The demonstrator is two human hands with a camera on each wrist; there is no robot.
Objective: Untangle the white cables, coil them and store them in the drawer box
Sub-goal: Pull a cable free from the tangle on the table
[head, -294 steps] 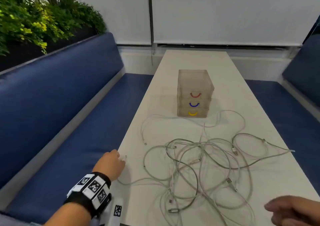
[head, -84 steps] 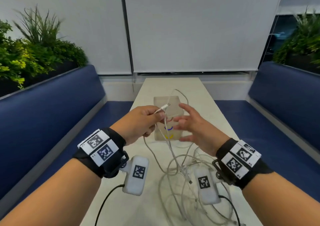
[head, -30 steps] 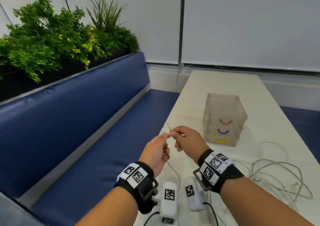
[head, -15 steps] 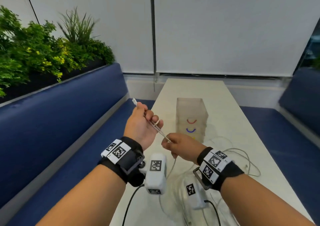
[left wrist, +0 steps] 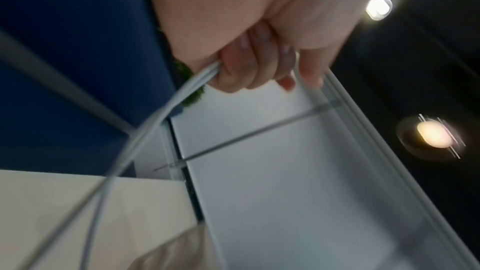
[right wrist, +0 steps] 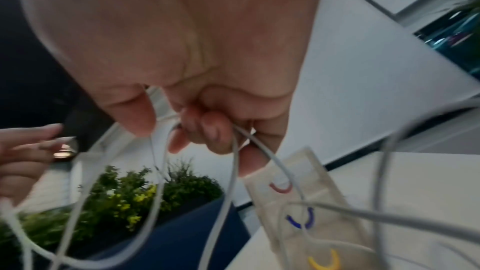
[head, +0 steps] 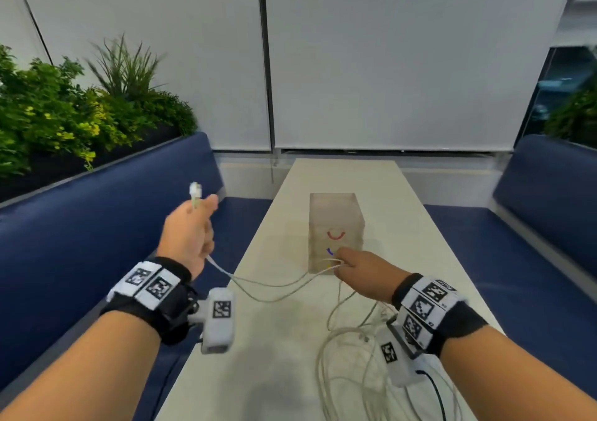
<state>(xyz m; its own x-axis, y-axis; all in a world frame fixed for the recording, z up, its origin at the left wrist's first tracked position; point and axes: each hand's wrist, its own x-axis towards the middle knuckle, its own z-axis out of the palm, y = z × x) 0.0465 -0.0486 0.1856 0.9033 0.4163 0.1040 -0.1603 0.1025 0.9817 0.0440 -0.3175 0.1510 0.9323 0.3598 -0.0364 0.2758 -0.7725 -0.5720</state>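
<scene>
The box (head: pixel 336 227) stands in the middle of the worktop (head: pixel 277 372). Behind the box the worktop is bare, and a hand could pass on either side of it. In front of the box, to the right, a heap of cables (head: pixel 352 362) lies in the way. Two cable strands (head: pixel 274 288) hang across the front left of the box.

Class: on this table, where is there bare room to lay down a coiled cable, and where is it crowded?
Free: the table beyond the drawer box, and the near-left strip under the left wrist. Crowded: the near-right, where the tangled cables lie.
</scene>
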